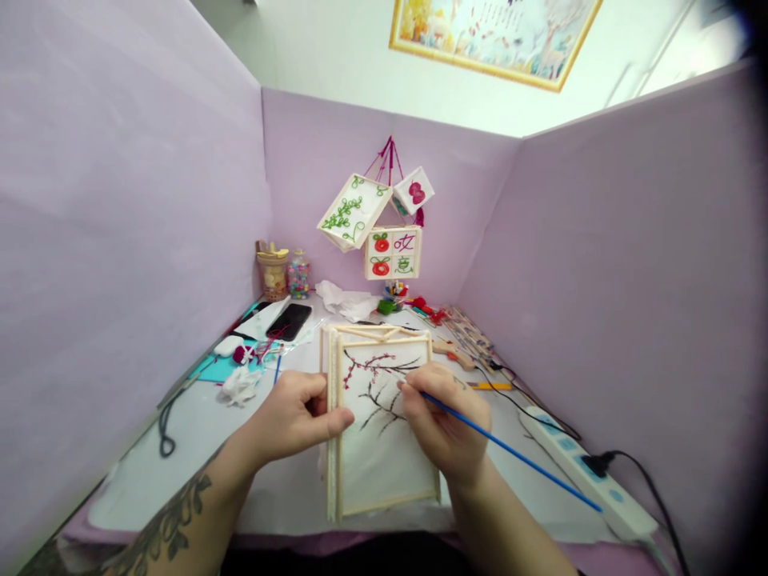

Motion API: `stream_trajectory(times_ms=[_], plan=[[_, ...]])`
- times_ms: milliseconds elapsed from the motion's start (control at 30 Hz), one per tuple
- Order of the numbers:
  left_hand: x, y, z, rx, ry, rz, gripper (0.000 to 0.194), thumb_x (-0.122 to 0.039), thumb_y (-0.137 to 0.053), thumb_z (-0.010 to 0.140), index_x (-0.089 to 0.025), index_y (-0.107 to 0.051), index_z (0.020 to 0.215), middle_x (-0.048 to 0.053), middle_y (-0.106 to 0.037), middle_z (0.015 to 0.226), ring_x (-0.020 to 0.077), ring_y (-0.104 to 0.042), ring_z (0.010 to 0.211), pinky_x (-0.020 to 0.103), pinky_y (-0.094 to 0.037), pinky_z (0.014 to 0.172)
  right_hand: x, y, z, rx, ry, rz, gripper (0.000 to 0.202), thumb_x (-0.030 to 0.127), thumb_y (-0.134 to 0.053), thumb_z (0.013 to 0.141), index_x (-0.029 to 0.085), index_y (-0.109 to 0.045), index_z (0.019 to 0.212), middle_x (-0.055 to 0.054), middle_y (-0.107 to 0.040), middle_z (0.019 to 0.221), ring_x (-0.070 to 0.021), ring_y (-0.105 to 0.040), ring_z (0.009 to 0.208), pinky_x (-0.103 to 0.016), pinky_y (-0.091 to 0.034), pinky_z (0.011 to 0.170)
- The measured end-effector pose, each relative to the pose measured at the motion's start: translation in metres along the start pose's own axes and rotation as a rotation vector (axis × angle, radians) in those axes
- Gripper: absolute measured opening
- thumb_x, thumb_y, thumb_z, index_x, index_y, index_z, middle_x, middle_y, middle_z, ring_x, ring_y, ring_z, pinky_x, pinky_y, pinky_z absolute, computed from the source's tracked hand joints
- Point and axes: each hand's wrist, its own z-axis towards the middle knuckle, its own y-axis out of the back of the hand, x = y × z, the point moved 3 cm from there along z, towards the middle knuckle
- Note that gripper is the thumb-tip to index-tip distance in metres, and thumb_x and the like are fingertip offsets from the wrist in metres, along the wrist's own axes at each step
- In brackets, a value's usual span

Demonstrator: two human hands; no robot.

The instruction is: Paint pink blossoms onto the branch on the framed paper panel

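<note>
My left hand (303,416) grips the left edge of a wooden-framed paper lantern (384,472), thumb on the front and fingers behind. The lantern's white panel bears dark painted branches with small pink-red blossoms along the upper ones. In my right hand (447,416) is a thin paintbrush with a blue handle (516,450), pinched near its front end. The brush tip is hidden by my fingers, close to the painted branches, so I cannot tell whether it touches the paper.
Decorated lanterns (393,252) hang on the back partition. A phone (289,322), crumpled tissue (240,386) and jars (274,274) lie or stand at left. To the right are a hot glue gun (454,354), wooden sticks (471,336) and a power strip (591,476) with cables.
</note>
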Motion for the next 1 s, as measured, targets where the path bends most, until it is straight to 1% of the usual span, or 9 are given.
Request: stream_trajectory(times_ms=[300,500,667,1000], plan=[[-0.0007,-0.0002,-0.0005,0.001,0.002,-0.011,0.040,-0.036,-0.063,0.078,-0.019,-0.039,0.050,-0.008,-0.035,0.046,0.0052,-0.032,0.042,0.017,-0.023,0.039,-0.0008,-0.0005,0.0003,0.014,0.013,-0.019,0.022,0.003,-0.061,0.085,0.022,-0.064,0.095,0.000,-0.060,0.073,-0.0138,-0.057,0.065,-0.029,-0.049,0.061],[-0.0003,-0.0001,-0.0004,0.003,0.009,-0.011,0.041,-0.037,-0.064,0.077,-0.019,-0.039,0.050,-0.008,-0.035,0.046,0.0051,-0.032,0.042,0.017,-0.023,0.040,0.0003,0.0003,0.0016,-0.015,0.014,-0.002,0.020,0.004,-0.061,0.085,0.022,-0.064,0.093,0.000,-0.061,0.072,-0.0142,-0.058,0.064,-0.029,-0.049,0.060],[0.0009,-0.0001,-0.0004,0.008,0.009,-0.007,0.041,-0.037,-0.064,0.078,-0.019,-0.040,0.050,-0.008,-0.036,0.047,0.0053,-0.033,0.042,0.017,-0.024,0.040,0.0012,0.0003,0.0026,-0.006,0.018,-0.019,0.020,0.003,-0.061,0.084,0.021,-0.064,0.091,0.000,-0.060,0.072,-0.0132,-0.057,0.063,-0.028,-0.049,0.060],[-0.0003,0.0000,-0.0004,-0.001,-0.009,-0.004,0.040,-0.036,-0.063,0.078,-0.019,-0.039,0.051,-0.008,-0.034,0.047,0.0052,-0.032,0.042,0.016,-0.023,0.040,0.0016,-0.0004,0.0018,0.024,0.034,-0.025,0.023,0.001,-0.061,0.084,0.021,-0.063,0.095,0.000,-0.060,0.074,-0.0134,-0.057,0.065,-0.028,-0.048,0.061]])
